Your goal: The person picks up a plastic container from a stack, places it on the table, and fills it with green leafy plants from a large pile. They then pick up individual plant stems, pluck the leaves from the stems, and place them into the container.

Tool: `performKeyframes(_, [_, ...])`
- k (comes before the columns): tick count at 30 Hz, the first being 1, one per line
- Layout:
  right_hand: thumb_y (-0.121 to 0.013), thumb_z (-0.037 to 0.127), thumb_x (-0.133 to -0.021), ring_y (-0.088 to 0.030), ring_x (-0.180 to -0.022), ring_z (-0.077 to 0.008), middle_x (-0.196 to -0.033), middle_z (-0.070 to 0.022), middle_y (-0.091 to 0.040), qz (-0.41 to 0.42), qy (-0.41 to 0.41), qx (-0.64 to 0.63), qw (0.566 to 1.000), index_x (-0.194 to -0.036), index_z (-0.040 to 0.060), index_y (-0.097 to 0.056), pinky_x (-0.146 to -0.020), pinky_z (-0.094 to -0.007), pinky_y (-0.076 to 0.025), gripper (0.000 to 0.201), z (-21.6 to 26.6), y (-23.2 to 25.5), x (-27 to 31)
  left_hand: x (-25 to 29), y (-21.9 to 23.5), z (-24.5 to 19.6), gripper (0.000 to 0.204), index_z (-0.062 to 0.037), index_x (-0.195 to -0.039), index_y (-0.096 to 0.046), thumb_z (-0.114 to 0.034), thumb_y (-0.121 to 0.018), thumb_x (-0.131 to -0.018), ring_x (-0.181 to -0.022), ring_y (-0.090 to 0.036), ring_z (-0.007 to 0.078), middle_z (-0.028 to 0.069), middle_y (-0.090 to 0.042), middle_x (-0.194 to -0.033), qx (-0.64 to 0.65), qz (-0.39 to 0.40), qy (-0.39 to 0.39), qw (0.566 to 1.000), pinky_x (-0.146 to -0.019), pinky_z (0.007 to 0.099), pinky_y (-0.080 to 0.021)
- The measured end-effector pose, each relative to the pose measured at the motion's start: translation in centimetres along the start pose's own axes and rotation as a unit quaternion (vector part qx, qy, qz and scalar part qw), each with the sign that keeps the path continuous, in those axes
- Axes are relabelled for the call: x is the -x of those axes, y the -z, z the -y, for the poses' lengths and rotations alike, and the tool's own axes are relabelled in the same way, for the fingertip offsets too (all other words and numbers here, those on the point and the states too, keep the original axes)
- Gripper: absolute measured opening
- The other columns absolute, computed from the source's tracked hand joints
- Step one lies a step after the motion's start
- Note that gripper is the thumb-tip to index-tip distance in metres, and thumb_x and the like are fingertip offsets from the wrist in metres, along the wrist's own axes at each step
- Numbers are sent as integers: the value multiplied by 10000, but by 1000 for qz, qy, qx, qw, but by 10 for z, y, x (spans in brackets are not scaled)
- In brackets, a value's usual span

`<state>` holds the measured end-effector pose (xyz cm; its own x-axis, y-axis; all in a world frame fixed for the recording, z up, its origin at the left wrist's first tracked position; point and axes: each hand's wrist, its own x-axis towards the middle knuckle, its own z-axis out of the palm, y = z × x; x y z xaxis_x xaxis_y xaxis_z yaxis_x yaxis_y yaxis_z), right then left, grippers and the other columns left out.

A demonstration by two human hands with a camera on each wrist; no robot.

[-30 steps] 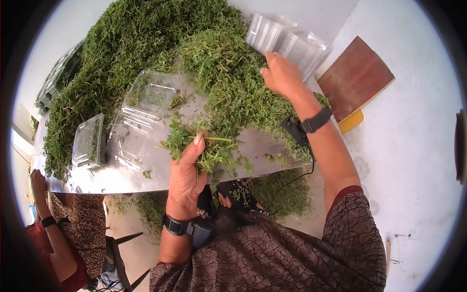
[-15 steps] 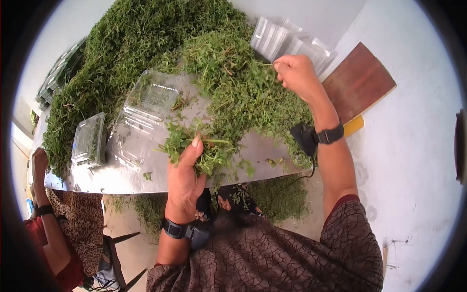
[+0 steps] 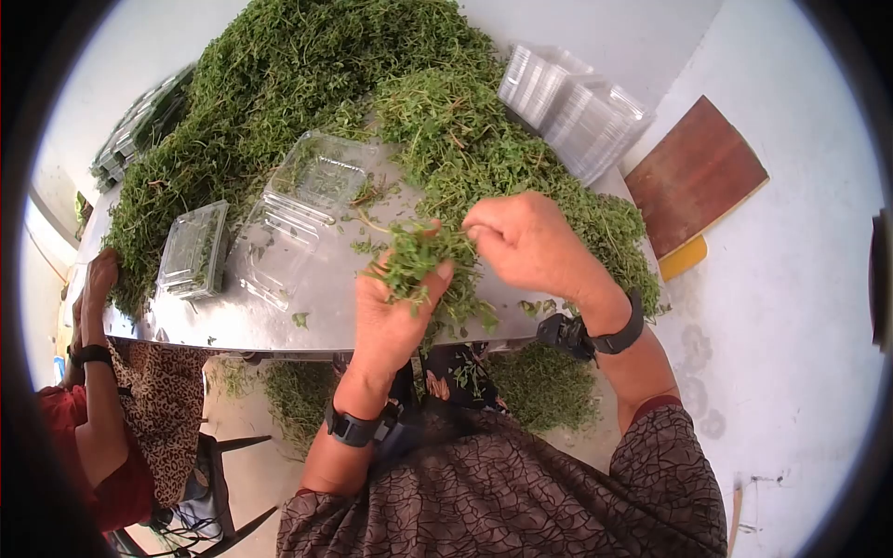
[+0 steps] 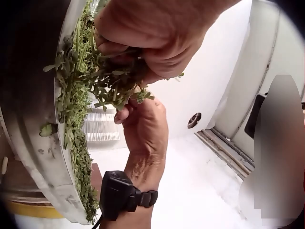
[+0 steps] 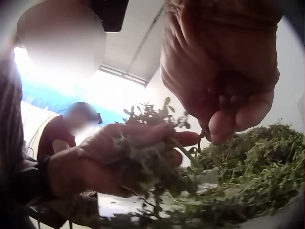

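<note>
Big herb pile (image 3: 307, 84) covers the far half of the desk (image 3: 316, 307); open clamshell tray (image 3: 298, 219) lies at the pile's near edge. Nearer than the pile, over the desk's front edge, left hand (image 3: 395, 312) has its grip curled round a herb bunch (image 3: 414, 256); right hand (image 3: 526, 244) pinches a sprig into it. Step: building the bunch. Next likely calls for a full bunch, then moving toward the tray.

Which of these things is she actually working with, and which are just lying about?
In use:
left hand gripping a bunch of herbs
right hand pinching a sprig at that bunch
open clear box
herb heap

Lying about:
stack of empty boxes
closed filled box
brown board
</note>
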<state>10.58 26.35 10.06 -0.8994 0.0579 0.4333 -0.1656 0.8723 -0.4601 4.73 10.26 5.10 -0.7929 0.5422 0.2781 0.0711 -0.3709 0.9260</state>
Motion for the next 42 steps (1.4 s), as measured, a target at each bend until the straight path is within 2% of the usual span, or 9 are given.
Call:
performKeyframes(5, [-552,38,-696,-517,-511,-349,-553,-149,-471,33,54,21,998,-628,5,-449,-489,-418,-411,127,20,-4,4,1,7,12,129,8,-905,-635,-60,-678,-803,-702,-553,92,45,-636,-766,-196,61,-71,976,-627,273,-459])
performKeyframes(9, [-596,52,-676,-564,-579,-328,-625,-117,-523,39,90,137,986,-661,31,-515,-510,-408,-439,85,24,-1,8,1,7,5,99,8,-841,-612,-43,-673,-783,-666,-550,117,80,-617,-738,-180,26,7,983,-607,296,-458])
performKeyframes(17, [-617,52,-646,-555,-558,-295,-620,-97,-520,-15,189,207,960,-646,35,-550,-498,-385,-443,69,25,-10,5,-1,13,2,99,10,-846,-617,-79,-658,-829,-666,-524,96,32,-617,-753,-120,53,-24,991,-597,271,-445])
performKeyframes(23, [-531,23,-699,-549,-459,-220,-525,-99,-525,-98,71,-26,992,-596,12,-577,-407,-346,-390,113,25,-15,-1,1,22,-4,112,13,-892,-636,-77,-660,-830,-740,-541,93,34,-626,-836,43,4,60,997,-650,261,-448])
performKeyframes(26, [-544,52,-796,-420,-491,-27,-577,-3,-557,-116,-126,-266,948,-725,-25,-658,-415,-239,-336,155,15,-4,-9,2,32,-2,192,5,-971,-616,-138,-643,-846,-862,-561,152,75,-625,-947,163,33,84,982,-758,299,-458])
performKeyframes(29, [-558,63,-816,-423,-492,-16,-578,26,-554,-80,-101,-325,937,-786,-32,-680,-424,-210,-325,157,23,-6,-8,-5,39,5,207,0,-981,-610,-164,-630,-857,-894,-573,170,89,-623,-971,245,46,96,964,-787,317,-472])
performKeyframes(30, [-587,76,-816,-522,-599,-68,-715,-44,-642,-29,-85,-311,946,-841,-13,-698,-543,-233,-425,145,23,-5,-7,-3,36,3,212,-9,-1005,-603,-173,-612,-870,-922,-577,185,102,-617,-1011,247,38,97,963,-813,329,-480])
performKeyframes(34, [-618,82,-798,-568,-960,-231,-1101,-112,-649,-48,13,-224,973,-857,50,-720,-872,-361,-443,123,28,-24,-7,1,39,6,216,-13,-1024,-598,-167,-607,-874,-938,-580,195,105,-616,-1039,299,18,135,944,-832,338,-482])
performKeyframes(42, [-617,62,-824,-596,-872,-199,-1074,-134,-655,-32,12,-200,979,-960,26,-694,-809,-335,-470,160,24,-31,-10,5,44,11,261,-25,-1087,-569,-161,-612,-868,-925,-596,199,93,-611,-1005,299,-17,163,940,-837,328,-485])
